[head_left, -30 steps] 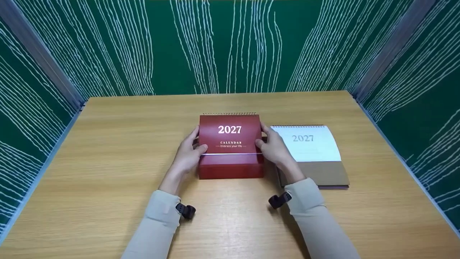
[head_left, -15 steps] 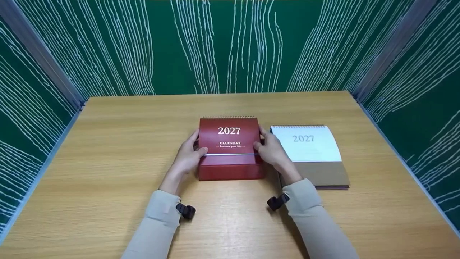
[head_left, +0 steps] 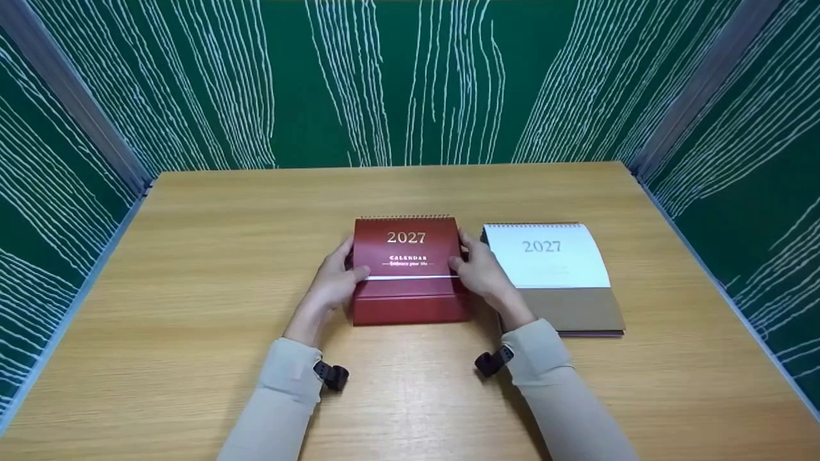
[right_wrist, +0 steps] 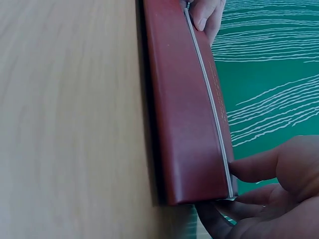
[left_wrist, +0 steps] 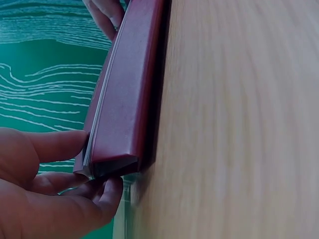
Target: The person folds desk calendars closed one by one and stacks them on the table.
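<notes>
A red desk calendar (head_left: 406,250) marked 2027, spiral-bound along its top, stands at mid-table with its cover facing me. My left hand (head_left: 334,276) grips its left side, thumb on the cover and fingers tucked behind the edge. On the opposite side my right hand (head_left: 483,272) holds it the same way. From the left wrist view, the left hand (left_wrist: 55,184) pinches the corner of the red cover and the pages, with fingertips under the folded base. The right wrist view has the right hand (right_wrist: 279,184) at the other end, its thumb against the page edges.
Close by on the right, a second desk calendar (head_left: 544,262) with a white 2027 page and brown base lies partly behind my right hand and wrist. Both rest on a wooden table (head_left: 192,288), enclosed by green walls (head_left: 307,83) with white wavy lines.
The red calendar has come slightly toward me, and its spiral top sits lower in the head view. Both hands keep their hold; the right one has shifted a little left.
</notes>
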{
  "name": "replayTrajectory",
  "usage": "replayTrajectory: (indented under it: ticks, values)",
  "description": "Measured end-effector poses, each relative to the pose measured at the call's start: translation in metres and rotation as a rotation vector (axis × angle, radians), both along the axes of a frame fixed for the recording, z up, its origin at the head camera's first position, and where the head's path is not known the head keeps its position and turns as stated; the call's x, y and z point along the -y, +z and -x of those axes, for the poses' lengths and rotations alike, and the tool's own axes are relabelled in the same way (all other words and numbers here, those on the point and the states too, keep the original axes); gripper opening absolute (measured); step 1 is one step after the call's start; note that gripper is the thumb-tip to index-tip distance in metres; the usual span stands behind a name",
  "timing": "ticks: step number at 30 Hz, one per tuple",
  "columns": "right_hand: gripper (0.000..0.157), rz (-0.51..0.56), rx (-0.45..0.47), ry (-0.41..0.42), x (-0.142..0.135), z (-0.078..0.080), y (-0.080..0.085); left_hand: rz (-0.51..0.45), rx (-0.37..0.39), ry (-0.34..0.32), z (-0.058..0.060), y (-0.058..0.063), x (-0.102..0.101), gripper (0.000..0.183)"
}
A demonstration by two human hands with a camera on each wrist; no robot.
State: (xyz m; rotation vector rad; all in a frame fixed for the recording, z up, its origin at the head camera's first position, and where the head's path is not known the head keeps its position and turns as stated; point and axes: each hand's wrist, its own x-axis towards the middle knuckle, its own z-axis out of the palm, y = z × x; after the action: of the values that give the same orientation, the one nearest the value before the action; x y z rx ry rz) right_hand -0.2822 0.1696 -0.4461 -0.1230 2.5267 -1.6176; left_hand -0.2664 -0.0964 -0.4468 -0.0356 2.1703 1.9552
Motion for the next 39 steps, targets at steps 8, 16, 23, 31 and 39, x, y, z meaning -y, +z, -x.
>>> replayTrajectory:
  ticks: [8, 16, 23, 31, 39]
  values:
    - [0.069, -0.024, 0.007, 0.007, 0.0009, 0.0011, -0.0033, 0.037, 0.022, -0.006, 0.0007, -0.0006, 0.0013, 0.087]
    - [0.071, -0.068, 0.023, 0.028, 0.0005, 0.0009, -0.0034, -0.015, 0.036, -0.011, 0.0002, -0.0011, -0.0002, 0.092]
    - [0.07, -0.077, 0.035, 0.052, 0.0005, 0.0005, -0.0031, -0.004, 0.026, -0.016, -0.0001, -0.0014, 0.0001, 0.09]
    - [0.071, -0.092, 0.03, 0.063, -0.0002, 0.0016, -0.0046, -0.025, 0.016, -0.024, -0.0005, -0.001, 0.0001, 0.086]
    - [0.073, -0.089, 0.028, 0.079, -0.0015, 0.0002, -0.0007, 0.022, 0.023, -0.04, -0.0011, 0.0028, 0.001, 0.08]
